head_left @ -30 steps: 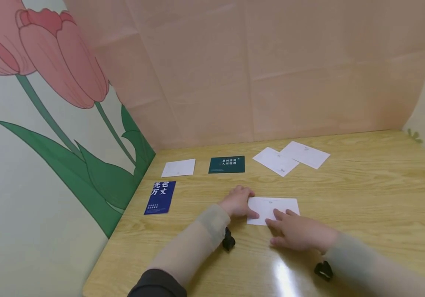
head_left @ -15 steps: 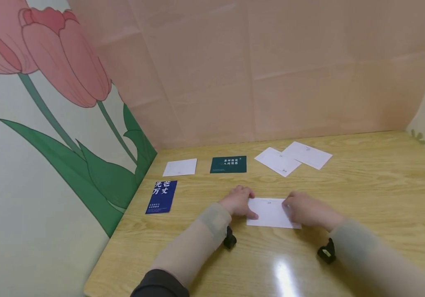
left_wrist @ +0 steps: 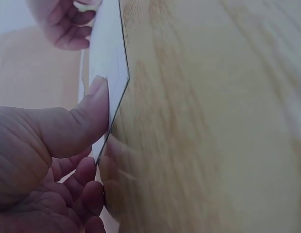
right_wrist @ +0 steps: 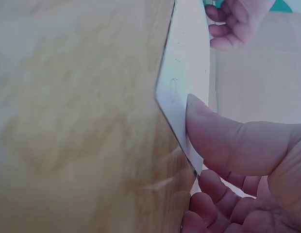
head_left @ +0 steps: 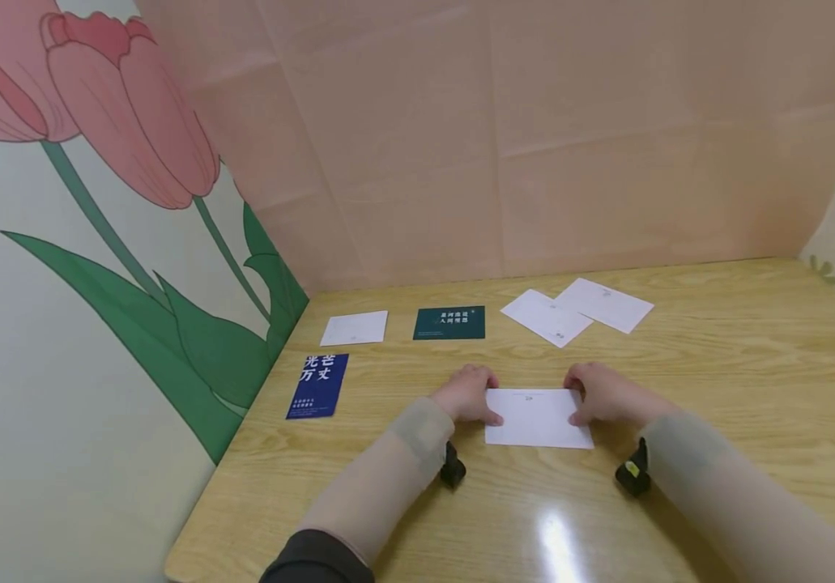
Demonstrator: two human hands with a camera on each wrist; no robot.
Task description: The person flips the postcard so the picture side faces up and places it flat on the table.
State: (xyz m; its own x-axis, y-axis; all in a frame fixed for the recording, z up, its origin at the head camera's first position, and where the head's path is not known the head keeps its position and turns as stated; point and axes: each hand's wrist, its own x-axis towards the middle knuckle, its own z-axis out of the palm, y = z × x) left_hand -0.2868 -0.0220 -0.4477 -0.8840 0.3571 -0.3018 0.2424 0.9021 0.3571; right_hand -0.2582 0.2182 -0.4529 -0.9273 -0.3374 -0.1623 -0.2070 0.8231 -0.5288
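A white postcard (head_left: pixel 534 425) with small print near its top edge lies between my two hands, close over the table. My left hand (head_left: pixel 465 395) holds its left end, thumb on the face and the other fingers at the edge. On the right end my right hand (head_left: pixel 610 395) has the same kind of hold. The left wrist view shows the left thumb (left_wrist: pixel 80 121) pressed on the postcard near a corner, with curled fingertips just beyond the edge. In the right wrist view the right thumb (right_wrist: pixel 228 138) lies over the white face, its fingers curled at the edge.
Behind the hands lie a green postcard (head_left: pixel 449 324), a white one (head_left: pixel 354 328) and two overlapping white ones (head_left: pixel 544 316). A dark blue postcard (head_left: pixel 317 389) lies at the left on the wooden table (head_left: pixel 738 364). A pink sheet (head_left: pixel 570 138) hangs behind the table.
My right hand has moved from over the postcard's face to its right end and now grips it there. The left hand stays at the left end.
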